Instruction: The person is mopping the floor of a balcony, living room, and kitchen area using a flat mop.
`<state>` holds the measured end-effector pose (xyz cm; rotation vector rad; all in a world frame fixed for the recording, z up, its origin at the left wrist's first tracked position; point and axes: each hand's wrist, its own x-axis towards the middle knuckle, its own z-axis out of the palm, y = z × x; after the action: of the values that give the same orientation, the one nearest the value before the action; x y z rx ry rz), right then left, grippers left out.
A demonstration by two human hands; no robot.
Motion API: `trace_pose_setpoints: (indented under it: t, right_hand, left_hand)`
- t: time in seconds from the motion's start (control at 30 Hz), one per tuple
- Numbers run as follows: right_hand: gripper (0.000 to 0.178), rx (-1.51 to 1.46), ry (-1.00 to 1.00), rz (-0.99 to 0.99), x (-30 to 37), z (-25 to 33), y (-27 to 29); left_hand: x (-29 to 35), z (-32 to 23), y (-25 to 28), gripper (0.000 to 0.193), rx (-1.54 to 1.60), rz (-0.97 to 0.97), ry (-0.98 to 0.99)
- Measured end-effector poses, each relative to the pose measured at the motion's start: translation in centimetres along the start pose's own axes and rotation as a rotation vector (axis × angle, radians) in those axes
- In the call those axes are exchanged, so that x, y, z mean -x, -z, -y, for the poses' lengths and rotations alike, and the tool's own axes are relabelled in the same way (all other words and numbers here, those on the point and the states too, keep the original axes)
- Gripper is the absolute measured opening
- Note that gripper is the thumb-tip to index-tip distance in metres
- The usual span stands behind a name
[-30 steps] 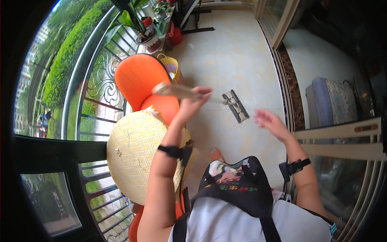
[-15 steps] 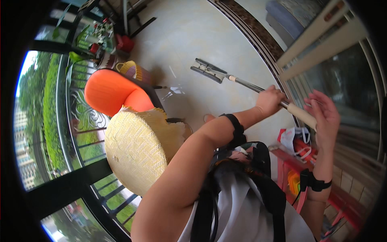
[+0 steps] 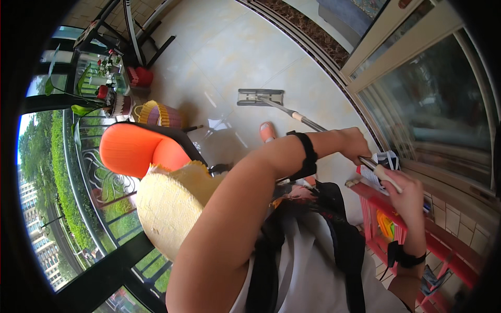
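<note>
The person's left hand (image 3: 355, 143) is closed around the metal pole (image 3: 314, 124) of a flat mop, its back turned up so that most of the fingers are hidden. The right hand (image 3: 409, 195) grips the beige handle grip (image 3: 390, 180) at the pole's upper end, nearer the body and farther right. The pole slants away to the left, down to a rectangular mop head (image 3: 246, 97) that lies on the pale tiled floor (image 3: 209, 60), near the middle of the scene.

A foot in an orange slipper (image 3: 267, 131) stands just on the near side of the mop head. Black straps (image 3: 308, 156) circle both arms.

On the left, a round table in a pale yellow tablecloth (image 3: 164, 208) stands beside an orange chair (image 3: 122, 148), with a yellow and purple basket (image 3: 160, 116) just beyond it. A red pot (image 3: 140, 76) sits farther off, near the plants by the railing. On the right, a red rack (image 3: 443, 248) stands below a sliding glass door (image 3: 417, 99), near the right hand.
</note>
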<state>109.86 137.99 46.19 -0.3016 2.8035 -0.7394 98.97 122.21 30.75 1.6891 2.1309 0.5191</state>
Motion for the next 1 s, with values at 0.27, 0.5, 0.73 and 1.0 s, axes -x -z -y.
trace_pose_setpoints:
  t: [0.27,0.5,0.73,1.0]
  right_hand:
    - [0.033,0.226,0.383,-0.097,-19.8,8.2,-10.8]
    - [0.048,0.193,0.278,0.298,-33.3,16.2,-17.1]
    - [0.054,0.087,0.188,0.588,-28.6,18.9,-1.8]
    - [0.042,-0.109,-0.174,0.678,-32.4,20.8,3.1]
  left_hand:
    - [16.6,17.7,2.2,0.018,-0.03,-0.171,0.377]
    - [26.6,28.0,3.1,0.019,-0.017,-0.175,0.924]
    - [25.1,27.8,-0.6,0.024,0.307,-0.426,0.409]
    - [23.7,32.0,5.7,0.019,0.399,-0.125,0.162]
